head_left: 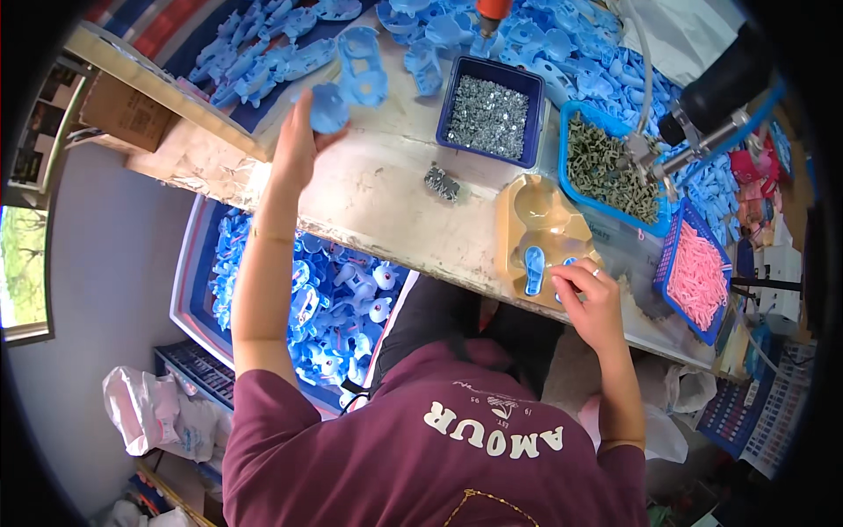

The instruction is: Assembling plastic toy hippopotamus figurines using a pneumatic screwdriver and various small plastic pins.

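My left hand (301,145) reaches out over the table at the far left, its fingers and thumb closed on the rounded end of a light blue plastic shell (361,68). My right hand (594,303) is bent over a tan moulded fixture (518,230) at the table's front edge. Its thumb and fingers pinch a small blue plastic piece (569,262), mostly covered by the fingers. Beside them, a long blue plastic part (534,269) lies in a hollow of the fixture.
A dark blue tray (446,132) of small metal pieces and a light blue basket (564,167) of dull metal clips stand behind the fixture. Blue parts (518,35) pile up farther back. A purple basket (672,246) holds pink sticks. Below left sits a bin (186,290) of blue parts.
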Tool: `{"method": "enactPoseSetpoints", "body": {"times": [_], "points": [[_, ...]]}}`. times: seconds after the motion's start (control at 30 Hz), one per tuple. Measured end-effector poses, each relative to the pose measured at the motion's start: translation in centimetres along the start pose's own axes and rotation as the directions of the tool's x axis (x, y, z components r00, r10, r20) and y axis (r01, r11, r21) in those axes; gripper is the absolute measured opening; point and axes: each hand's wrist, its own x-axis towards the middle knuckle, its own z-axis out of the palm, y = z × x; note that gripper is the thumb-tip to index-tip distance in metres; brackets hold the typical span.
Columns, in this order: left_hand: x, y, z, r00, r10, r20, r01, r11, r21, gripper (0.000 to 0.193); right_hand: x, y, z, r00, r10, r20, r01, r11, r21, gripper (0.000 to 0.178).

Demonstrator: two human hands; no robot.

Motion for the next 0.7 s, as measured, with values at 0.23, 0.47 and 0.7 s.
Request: {"method": "enactPoseSetpoints", "body": {"times": [0.23, 0.47, 0.7], "points": [[-9.1, 1.3, 0.4, 0.763, -0.409, 0.500, 0.249, 0.901, 0.357, 0.051, 2.5, -3.6, 1.9, 0.925, -0.364, -0.107, 0.332, 0.914, -0.233, 0.041], [-13.0, -0.9, 6.0, 0.438, -0.603, 0.667, 0.387, 0.796, 0.466, 0.057, -0.2, -2.8, 3.6, 0.793, -0.600, 0.104, 0.603, 0.750, -0.271, 0.029], [-16.6, -2.5, 9.3, 0.668, -0.218, 0.712, 0.056, 0.968, 0.243, 0.053, -2.1, -0.4, 0.0, 0.908, -0.381, -0.174, 0.245, 0.821, -0.516, 0.026]]}}
